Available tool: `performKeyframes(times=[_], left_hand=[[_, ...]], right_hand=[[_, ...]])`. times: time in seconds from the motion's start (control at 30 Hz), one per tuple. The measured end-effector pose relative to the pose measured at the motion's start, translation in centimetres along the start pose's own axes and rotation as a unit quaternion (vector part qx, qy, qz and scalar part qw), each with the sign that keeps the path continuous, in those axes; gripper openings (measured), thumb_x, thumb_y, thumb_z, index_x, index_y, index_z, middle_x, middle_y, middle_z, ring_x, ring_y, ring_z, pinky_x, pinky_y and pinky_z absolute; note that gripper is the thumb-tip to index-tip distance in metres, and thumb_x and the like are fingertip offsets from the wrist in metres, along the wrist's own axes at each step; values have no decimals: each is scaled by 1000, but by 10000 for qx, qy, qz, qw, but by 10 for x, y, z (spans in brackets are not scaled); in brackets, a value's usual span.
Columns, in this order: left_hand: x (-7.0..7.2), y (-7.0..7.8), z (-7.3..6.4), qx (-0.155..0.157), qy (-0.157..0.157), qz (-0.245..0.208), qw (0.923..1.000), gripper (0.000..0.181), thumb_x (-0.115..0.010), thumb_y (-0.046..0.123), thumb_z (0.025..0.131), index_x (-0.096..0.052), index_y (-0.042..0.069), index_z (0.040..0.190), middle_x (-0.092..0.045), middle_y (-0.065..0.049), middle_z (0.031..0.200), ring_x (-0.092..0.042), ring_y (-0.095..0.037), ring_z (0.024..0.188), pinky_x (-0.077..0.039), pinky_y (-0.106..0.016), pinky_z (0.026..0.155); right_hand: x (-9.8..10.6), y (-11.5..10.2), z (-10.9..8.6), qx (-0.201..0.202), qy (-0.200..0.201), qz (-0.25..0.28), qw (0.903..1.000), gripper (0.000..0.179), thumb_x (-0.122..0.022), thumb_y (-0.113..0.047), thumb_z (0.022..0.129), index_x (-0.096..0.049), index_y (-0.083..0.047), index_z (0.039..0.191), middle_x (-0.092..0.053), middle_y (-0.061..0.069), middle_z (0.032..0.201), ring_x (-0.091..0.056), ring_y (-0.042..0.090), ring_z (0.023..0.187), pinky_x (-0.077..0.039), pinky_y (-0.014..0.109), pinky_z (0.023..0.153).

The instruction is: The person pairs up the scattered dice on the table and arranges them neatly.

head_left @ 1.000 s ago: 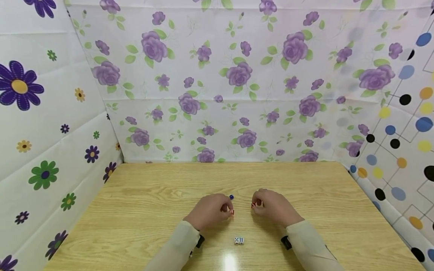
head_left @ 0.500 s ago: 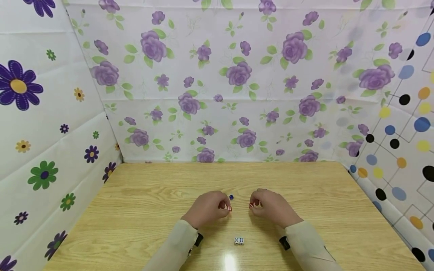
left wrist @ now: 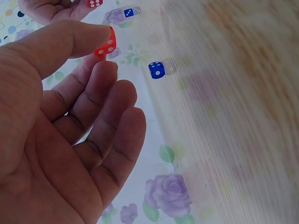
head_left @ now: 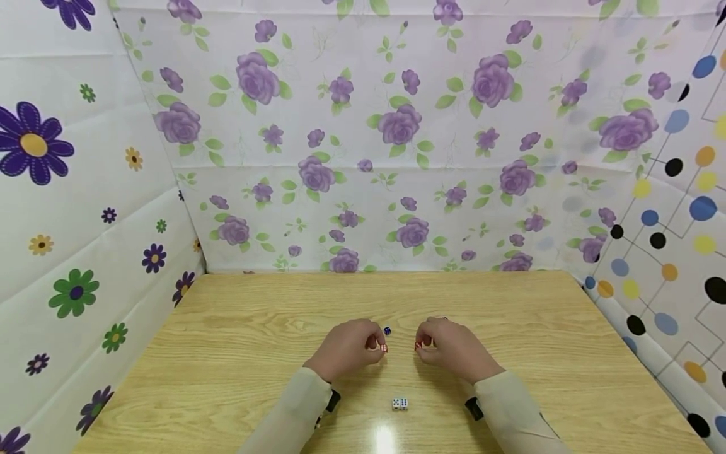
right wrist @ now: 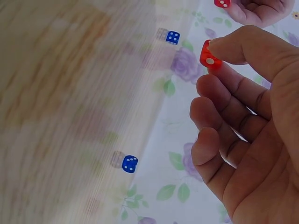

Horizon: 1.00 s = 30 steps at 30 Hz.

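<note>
My left hand point(head_left: 348, 347) pinches a red die point(left wrist: 107, 43) between thumb and index finger, the other fingers loosely bent. Facing it across a small gap, my right hand point(head_left: 455, 347) holds a second red die point(right wrist: 210, 55) the same way. Both red dice look raised off the table in the wrist views. A blue die point(head_left: 387, 330) rests on the table just beyond my left fingertips. Another blue die point(right wrist: 130, 164) lies close to my right hand, which mostly hides it in the head view.
Two white dice, a left one point(head_left: 396, 403) and a right one point(head_left: 404, 403), sit side by side nearer to me on the wooden table point(head_left: 255, 302). A flowered cloth point(head_left: 363, 126) hangs behind the far edge, and patterned cloths stand at both sides.
My right hand has shifted a little left with its red die, narrowing the gap. The left hand moved slightly left and up with its die early on, then stayed nearly still.
</note>
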<state>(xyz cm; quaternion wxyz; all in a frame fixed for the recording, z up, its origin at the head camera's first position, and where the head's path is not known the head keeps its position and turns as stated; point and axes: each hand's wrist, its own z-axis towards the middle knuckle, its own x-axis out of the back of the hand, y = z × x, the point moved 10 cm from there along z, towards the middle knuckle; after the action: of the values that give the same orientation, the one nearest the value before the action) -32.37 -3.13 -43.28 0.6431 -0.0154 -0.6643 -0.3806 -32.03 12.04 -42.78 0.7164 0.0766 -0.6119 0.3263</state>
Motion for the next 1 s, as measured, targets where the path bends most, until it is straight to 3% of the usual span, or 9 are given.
performKeyframes(times=[0.5,1.0], left_hand=[[-6,0,4,66,-88,24,9999,7,-78,20,91,-72,24,89,-57,15,77,-51,-4,66,-46,-24,62],[-11,7,2,-29,-60,165,9998,9,-78,17,88,-72,23,85,-56,15,72,-49,-2,62,-44,-24,60]], right_hand=[[-7,-2,2,-1,-50,-43,10000,16,-81,-21,89,-67,-26,83,-54,-14,80,-48,2,68,-45,24,61],[-13,-12,1,322,14,-137,9994,15,-81,-18,88,-67,-23,84,-58,-12,81,-50,2,72,-47,25,64]])
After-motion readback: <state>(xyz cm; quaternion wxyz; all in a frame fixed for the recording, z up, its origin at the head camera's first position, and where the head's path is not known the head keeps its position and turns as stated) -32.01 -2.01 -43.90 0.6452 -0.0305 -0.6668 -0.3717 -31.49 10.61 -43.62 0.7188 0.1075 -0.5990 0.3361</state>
